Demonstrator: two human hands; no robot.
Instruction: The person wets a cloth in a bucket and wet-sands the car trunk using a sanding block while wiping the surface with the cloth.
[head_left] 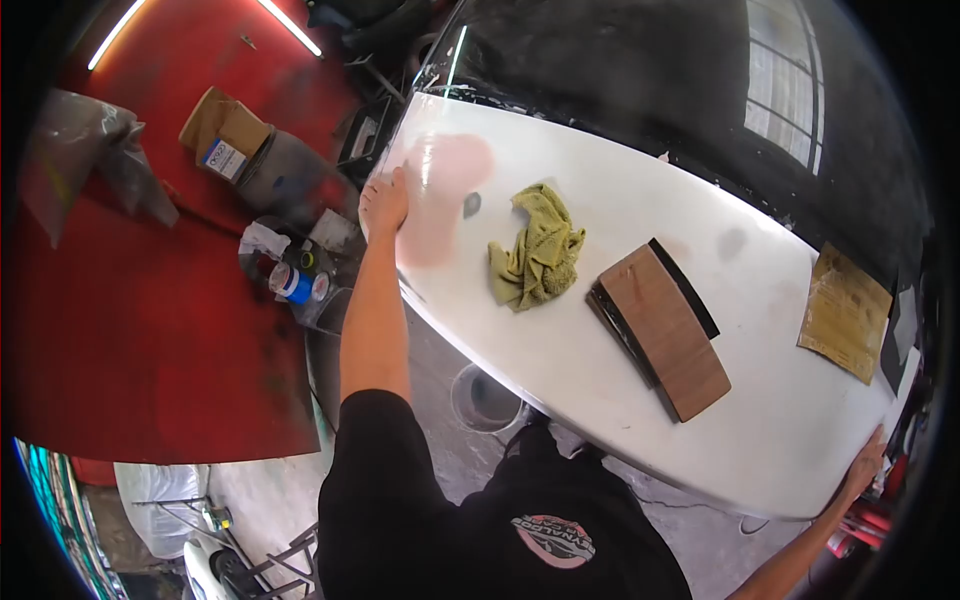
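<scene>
The white panel [610, 190] looks patched but unfinished, its pink area [443, 205] bare, the left hand [385, 203] and right hand [866, 462] touching 2 opposite ends, how firmly I can't tell.

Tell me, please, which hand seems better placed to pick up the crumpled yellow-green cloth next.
Probably the left hand: it is closer to the cloth, while the right hand is across the glossy white panel, beyond the long brown block.

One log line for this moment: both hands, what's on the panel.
left hand: at left edge of white panel, by pink patch | right hand: at right edge | on panel: towel, block, brown sheet
</scene>
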